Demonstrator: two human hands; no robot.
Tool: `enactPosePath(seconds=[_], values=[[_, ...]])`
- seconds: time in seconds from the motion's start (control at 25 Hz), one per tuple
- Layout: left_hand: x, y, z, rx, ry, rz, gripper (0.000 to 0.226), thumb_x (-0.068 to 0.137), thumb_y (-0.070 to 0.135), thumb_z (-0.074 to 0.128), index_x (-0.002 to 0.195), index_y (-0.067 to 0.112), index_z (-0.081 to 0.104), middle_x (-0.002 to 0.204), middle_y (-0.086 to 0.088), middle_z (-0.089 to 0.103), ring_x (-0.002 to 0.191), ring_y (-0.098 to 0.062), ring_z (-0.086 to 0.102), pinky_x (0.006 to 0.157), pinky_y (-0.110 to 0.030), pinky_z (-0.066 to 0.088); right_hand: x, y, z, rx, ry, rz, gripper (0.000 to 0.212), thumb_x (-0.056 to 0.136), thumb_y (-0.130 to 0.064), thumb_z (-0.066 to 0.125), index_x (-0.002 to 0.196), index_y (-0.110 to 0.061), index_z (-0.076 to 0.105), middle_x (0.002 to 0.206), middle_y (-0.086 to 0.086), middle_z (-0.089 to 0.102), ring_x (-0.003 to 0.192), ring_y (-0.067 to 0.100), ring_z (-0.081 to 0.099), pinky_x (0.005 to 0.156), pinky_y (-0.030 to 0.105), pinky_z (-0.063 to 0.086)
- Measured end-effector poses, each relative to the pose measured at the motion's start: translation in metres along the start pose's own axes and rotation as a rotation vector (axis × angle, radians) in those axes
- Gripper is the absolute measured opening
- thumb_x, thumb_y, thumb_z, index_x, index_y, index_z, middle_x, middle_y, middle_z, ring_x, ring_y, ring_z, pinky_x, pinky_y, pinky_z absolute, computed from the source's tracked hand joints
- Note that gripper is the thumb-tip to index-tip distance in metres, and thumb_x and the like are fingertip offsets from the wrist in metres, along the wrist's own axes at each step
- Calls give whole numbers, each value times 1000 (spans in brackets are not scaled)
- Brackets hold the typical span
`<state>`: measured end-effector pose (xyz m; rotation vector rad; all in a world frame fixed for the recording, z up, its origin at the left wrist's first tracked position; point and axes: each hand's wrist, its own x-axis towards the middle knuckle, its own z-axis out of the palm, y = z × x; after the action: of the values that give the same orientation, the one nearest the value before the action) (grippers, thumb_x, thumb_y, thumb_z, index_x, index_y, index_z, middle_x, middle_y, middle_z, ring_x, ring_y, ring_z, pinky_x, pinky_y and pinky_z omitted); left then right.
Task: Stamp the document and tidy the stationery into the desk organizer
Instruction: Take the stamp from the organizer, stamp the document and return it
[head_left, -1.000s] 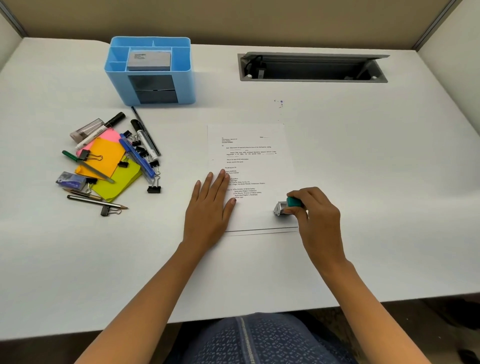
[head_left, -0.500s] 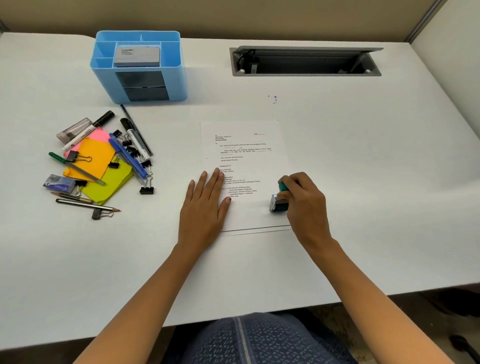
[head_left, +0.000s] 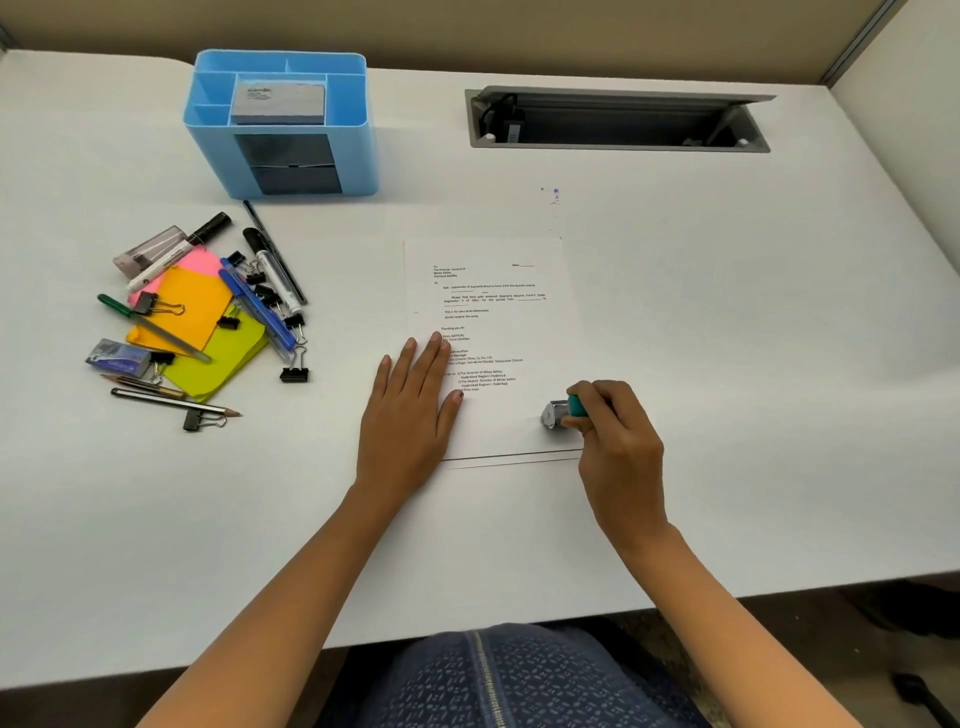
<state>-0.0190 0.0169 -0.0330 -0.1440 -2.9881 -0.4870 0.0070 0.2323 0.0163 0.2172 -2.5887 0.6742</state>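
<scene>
Seemingly mid-stamp, the right grip (head_left: 618, 441) curls around a small teal stamp (head_left: 563, 413) at the lower right of the document (head_left: 493, 312) — left grip (head_left: 410, 410) flat, fingers straight, pinning the page — so press squarely down without sliding.

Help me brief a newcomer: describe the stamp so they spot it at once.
Find the printed document in the middle of the desk and go to its lower right corner. There the right hand grips the stamp: small, teal handle, grey base. The stationery pile lies well to the left.
</scene>
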Motion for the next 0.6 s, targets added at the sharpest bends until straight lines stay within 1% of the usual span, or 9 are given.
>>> enactPosePath(seconds=[0.12,0.2,0.24,0.32,0.36,0.4,0.52,0.6], values=[[0,0,0,-1,-3,9,57,98,44,19,149,20,18,157,6,17,146,-16,10,120,-37,7,-11,1,0,-6,24,-15,32,75,21,64,101,2,65,93,13,61,82,23,61,76,15,45],[-1,-1,2,-1,5,-5,56,99,43,22,149,19,16,158,5,15,146,-17,8,120,-36,7,-20,3,2,8,-32,-15,33,74,22,63,100,3,66,95,15,61,84,25,61,75,21,52],[0,-2,2,-9,9,-21,56,100,42,25,149,18,16,158,4,14,146,-18,7,120,-36,6,-25,4,2,25,-87,2,33,72,26,61,96,4,67,97,17,61,85,27,62,72,24,54],[0,-2,3,-28,6,-42,56,99,38,30,149,17,16,158,4,14,146,-18,6,120,-35,6,-35,7,-2,33,-153,28,30,66,30,61,77,3,68,101,21,62,88,34,64,69,26,52],[0,-2,3,-27,12,-44,55,99,37,32,149,18,17,158,4,15,146,-18,7,120,-35,6,-37,10,-7,24,-147,22,29,65,31,61,68,2,65,102,22,62,89,35,64,70,25,50],[0,-2,3,-23,16,-37,55,99,36,32,149,18,17,157,5,16,146,-17,8,120,-35,7,-37,12,-13,17,-127,15,28,66,29,63,64,1,63,102,22,63,91,34,65,72,23,49],[0,-2,2,-26,22,-21,54,100,35,32,149,19,19,157,6,18,146,-17,10,120,-36,8,-29,13,-33,34,22,9,20,76,16,63,67,-1,66,101,18,64,95,22,63,82,11,45],[0,-2,2,-32,25,-24,53,100,34,33,149,20,19,157,6,17,146,-16,10,120,-36,8,-23,10,-43,59,117,44,19,79,13,62,68,-2,68,100,16,64,94,16,60,83,6,43]])
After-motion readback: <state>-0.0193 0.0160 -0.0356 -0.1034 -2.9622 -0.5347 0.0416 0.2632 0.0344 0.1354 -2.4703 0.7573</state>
